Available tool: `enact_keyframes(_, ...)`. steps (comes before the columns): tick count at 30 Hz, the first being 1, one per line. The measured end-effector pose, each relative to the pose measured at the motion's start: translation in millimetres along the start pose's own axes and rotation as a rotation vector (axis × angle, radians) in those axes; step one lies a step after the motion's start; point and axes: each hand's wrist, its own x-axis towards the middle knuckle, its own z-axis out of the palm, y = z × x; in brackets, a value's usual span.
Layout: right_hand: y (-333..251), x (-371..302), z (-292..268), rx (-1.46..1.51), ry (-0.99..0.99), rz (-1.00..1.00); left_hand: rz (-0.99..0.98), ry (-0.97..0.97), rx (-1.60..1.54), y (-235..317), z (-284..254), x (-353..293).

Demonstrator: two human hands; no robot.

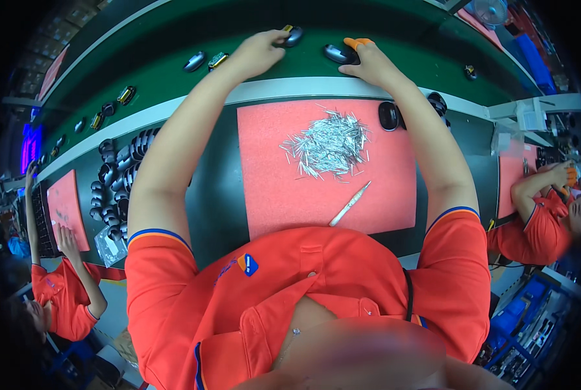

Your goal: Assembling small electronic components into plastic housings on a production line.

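Note:
Both my arms reach across to the far green belt. My left hand (262, 53) is closed at the fingertips on a dark grey computer mouse (293, 38) with a yellow part at its edge. My right hand (372, 65), with orange finger covers, grips the right end of another dark mouse shell (337, 54) lying on the belt. Nearer to me, a pile of thin silvery pins (332, 144) lies on a pink foam mat (264, 188). A pale pen-like tool (350, 204) rests below the pile.
More mouse shells (194, 62) and yellow-edged inner parts (217, 61) sit along the green belt (420, 58). Stacked black shells (108, 175) stand left of the mat. A black shell (388, 116) lies at its upper right. Co-workers (63, 292) sit on both sides.

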Motion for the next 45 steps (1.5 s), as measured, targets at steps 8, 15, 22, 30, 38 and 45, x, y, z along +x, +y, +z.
enact_keyframes(8,10.1,-13.1,-0.9,0.068,0.06,0.041,0.318,0.054,0.336,59.1,67.7,25.4)
enact_keyframes(15,28.6,-52.2,-59.7,0.021,0.155,0.104,0.356,-0.108,0.271,59.9,89.6,59.7)
enact_keyframes(22,61.8,-189.1,-104.3,0.152,0.293,0.237,0.286,-0.267,0.427,78.2,88.5,55.1)
enact_keyframes(30,28.6,-269.5,-72.6,0.213,-0.057,0.486,0.275,-0.379,0.445,91.7,96.5,62.9)
enact_keyframes(38,46.5,-269.6,-53.5,-0.001,-0.05,0.312,0.347,-0.52,0.523,113.3,107.8,76.4)
enact_keyframes(45,45.9,-273.2,-54.8,0.045,0.154,0.289,0.303,-0.446,0.5,107.6,100.8,78.4)
